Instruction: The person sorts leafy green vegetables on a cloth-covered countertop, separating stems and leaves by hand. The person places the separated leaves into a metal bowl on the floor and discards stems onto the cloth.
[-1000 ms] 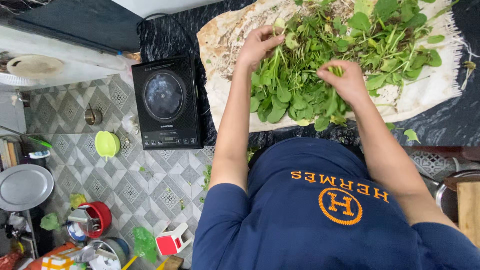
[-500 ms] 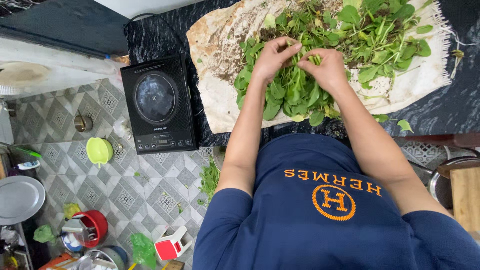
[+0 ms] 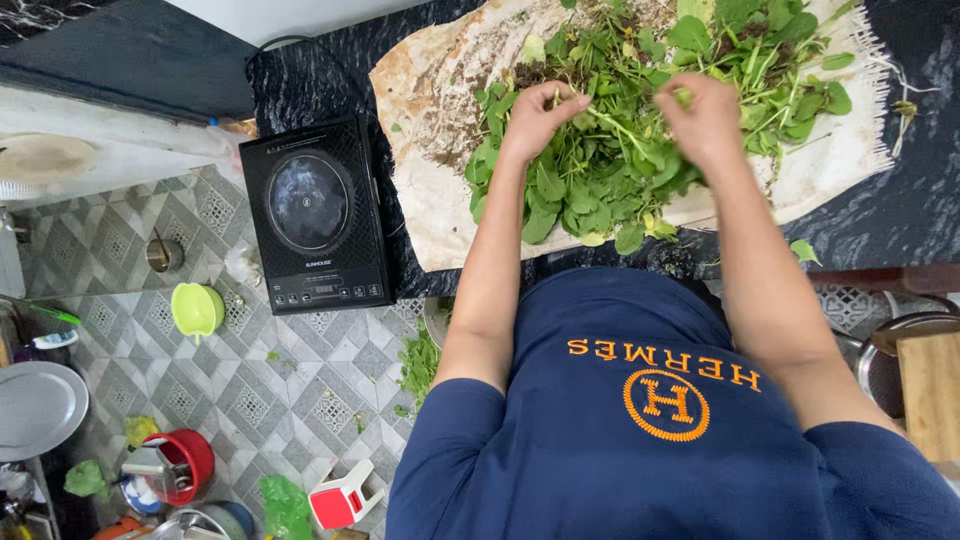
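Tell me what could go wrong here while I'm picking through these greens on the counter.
Leaves may slide off the near edge of the cloth: the pile of greens overhangs it, and some greens already lie on the floor. Soil on the cloth could get back onto leaves that your left hand and right hand sort.

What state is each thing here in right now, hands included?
Left hand: pinching a stem in the leafy greens.
Right hand: closed on a leaf.
Leafy greens: loose heap on the cloth.
Cloth: spread flat, soiled.
Cooktop: bare, nothing on it.
Green bowl: on the floor.
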